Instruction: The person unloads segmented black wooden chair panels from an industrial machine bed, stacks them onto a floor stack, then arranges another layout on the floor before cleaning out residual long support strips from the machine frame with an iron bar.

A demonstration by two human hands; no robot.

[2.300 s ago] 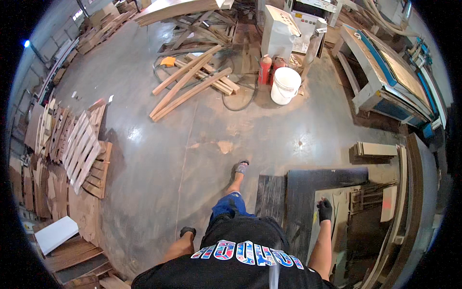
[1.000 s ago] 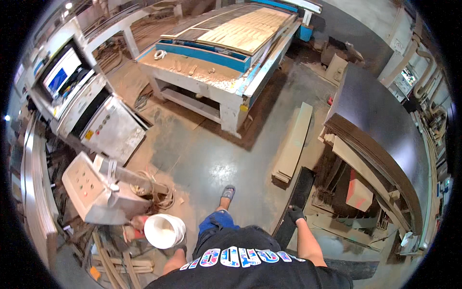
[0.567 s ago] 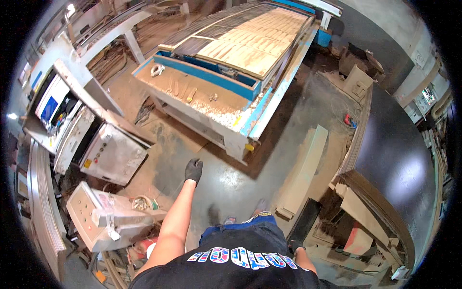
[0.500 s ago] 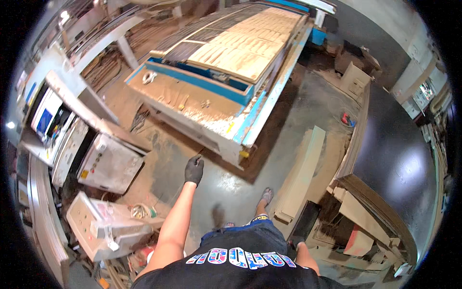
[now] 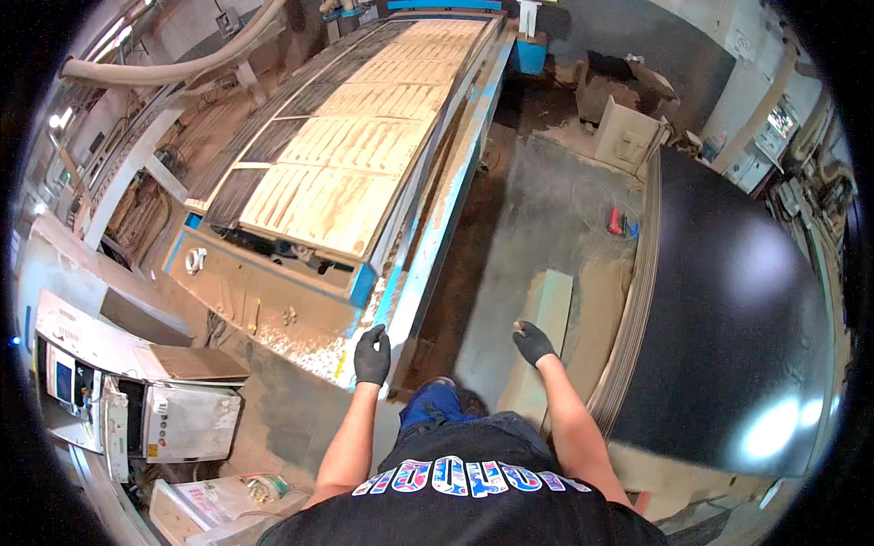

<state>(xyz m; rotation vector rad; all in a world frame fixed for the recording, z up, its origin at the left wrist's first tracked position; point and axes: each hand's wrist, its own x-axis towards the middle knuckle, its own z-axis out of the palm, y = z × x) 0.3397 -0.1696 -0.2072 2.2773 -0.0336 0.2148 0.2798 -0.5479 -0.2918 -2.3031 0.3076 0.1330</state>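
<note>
Both of my hands wear dark gloves and hang in front of my body. My left hand (image 5: pixel 371 356) appears over the near corner of the long machine bed (image 5: pixel 402 314); its fingers are loosely curled and nothing shows in them. Whether it touches the corner I cannot tell. My right hand (image 5: pixel 533 344) is above the pale green board (image 5: pixel 552 309) on the floor, apparently apart from it. Its fingers are curled in, with nothing visible in them. Grooved wooden panels (image 5: pixel 337 196) cover the bed, beside a dusty end tray (image 5: pixel 223 282) with pale chips.
A tall stack of dark sheets (image 5: pixel 719 300) stands to my right. A red and blue tool (image 5: pixel 619 221) with a cord lies on the floor beside it. At the left are a control cabinet (image 5: pixel 191 420) and a screen (image 5: pixel 64 375). A hose (image 5: pixel 173 73) hangs at upper left.
I have moved forward along the machine's right side, and it now sits closer. My right hand has come up from beside my hip to the front. The dark board near it has left view.
</note>
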